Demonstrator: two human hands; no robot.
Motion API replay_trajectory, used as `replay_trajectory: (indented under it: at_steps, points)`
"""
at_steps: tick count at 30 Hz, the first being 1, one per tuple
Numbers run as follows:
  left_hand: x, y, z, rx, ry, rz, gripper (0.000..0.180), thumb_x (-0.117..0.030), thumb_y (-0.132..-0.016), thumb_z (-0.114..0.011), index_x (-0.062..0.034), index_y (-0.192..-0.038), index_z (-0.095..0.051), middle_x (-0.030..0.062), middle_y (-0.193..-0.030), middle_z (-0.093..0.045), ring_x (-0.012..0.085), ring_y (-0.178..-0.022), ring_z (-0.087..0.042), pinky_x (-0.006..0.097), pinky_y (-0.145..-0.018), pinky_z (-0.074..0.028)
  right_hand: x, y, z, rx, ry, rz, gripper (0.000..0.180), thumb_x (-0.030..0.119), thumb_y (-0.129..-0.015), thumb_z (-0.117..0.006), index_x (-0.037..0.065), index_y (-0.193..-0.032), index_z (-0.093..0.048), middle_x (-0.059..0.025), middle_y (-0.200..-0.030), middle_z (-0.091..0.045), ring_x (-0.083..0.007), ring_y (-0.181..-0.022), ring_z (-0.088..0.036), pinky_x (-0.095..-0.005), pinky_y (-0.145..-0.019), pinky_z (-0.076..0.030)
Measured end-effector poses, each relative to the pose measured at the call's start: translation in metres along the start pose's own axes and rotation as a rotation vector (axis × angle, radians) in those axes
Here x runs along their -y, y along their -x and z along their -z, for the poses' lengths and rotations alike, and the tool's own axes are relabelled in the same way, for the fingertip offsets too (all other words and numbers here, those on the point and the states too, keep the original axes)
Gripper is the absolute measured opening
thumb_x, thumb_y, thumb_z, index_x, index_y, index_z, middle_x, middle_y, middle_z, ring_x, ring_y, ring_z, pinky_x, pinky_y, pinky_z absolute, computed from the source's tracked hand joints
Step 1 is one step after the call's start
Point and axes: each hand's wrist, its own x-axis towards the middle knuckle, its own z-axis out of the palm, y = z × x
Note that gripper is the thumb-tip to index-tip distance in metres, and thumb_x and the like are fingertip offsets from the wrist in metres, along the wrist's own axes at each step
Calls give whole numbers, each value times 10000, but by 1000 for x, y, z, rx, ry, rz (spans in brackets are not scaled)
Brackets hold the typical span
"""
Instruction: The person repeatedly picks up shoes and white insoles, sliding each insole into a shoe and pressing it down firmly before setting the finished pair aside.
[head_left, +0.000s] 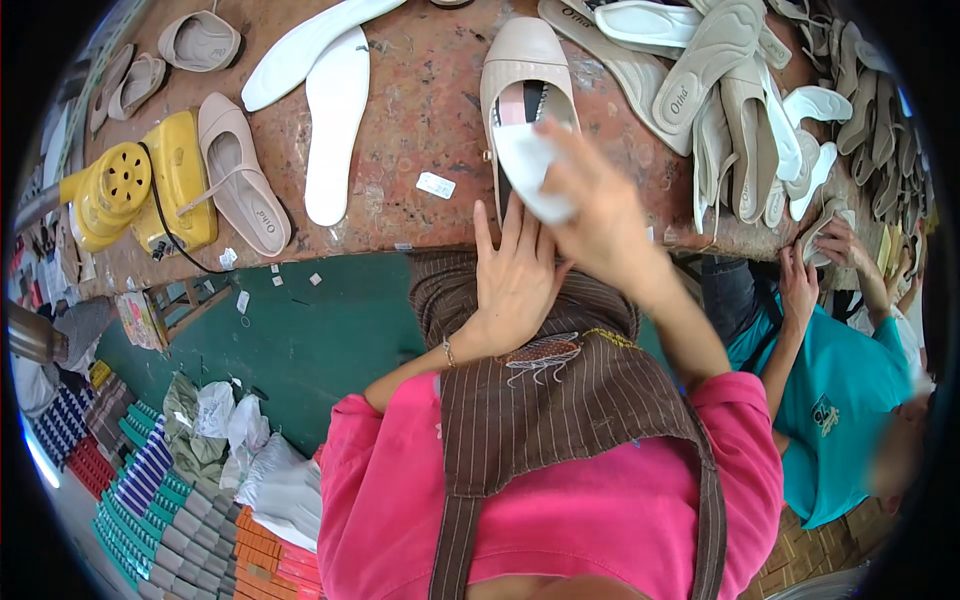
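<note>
Creased pink shirt (585,530) faces smooth, round-toed shoe (524,60).

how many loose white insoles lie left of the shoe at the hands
2, both left of the beige shoe: the lower white insole, and the slanting white insole at its upper end; any stacked underneath would be hidden.

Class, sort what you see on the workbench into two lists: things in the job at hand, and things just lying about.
In the job:
- beige shoe
- white insert, blurred, in the right hand
- left hand, at the shoe's heel end

Apparently lying about:
- yellow device
- strapped shoe
- white sticker
- loose white insoles, possibly supplies
</note>
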Motion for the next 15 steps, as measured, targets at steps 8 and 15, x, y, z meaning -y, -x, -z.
replay_trajectory:
  at_steps: [8, 15]
  points:
    - [7, 11, -30, 154, 74, 43, 659, -216, -814, -706, 31, -1373, -462, 215, -1423, -432, 400, -1385, -322, 637, -1107, -250, -23, -41, -64, -44, 289, -56, 326, 6, -781, -536, -54, -1101, -545, -243, -1251, -565, -402, -1215, -511, -444, -1069, -391]
    - [7, 18, -32, 103, 115, -1, 550, -222, -897, -560, 59, -1362, -476, 214, -1427, -447, 362, -1399, -327, 591, -1121, -272, 12, -10, -70, -63, 468, -67, 540, 1, -791, -519, -210, -1273, -395, -407, -1333, -386, -541, -1158, -462, -508, -991, -419]
